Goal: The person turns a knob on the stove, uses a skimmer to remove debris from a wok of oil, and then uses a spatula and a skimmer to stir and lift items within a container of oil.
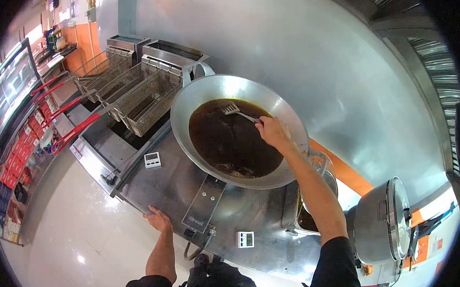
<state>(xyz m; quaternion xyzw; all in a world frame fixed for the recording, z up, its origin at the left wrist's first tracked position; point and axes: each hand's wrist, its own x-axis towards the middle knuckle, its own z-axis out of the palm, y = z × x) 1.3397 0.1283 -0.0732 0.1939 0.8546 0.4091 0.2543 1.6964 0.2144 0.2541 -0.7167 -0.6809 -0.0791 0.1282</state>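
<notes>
A wide metal wok (285, 107) sits on the steel counter, partly filled with dark brown oil (230, 143). Over the oil reaches my right hand (274, 131), its fingers wrapped round the handle of a metal fork (232, 109). The fork's tined head lies at the oil's surface, toward the far side of the wok. My left hand (158, 220) rests at the front edge of the counter (154, 186), fingers apart and holding nothing. Nearest to it on the countertop are a small white timer (152, 160) and a dark control panel (204, 199).
Left of the wok stand wire fryer baskets (152, 93) with red handles (76, 132) jutting outward. A second timer (245, 240) lies near the front edge. On the right are a steel container (295, 218) and a large lidded pot (374, 221).
</notes>
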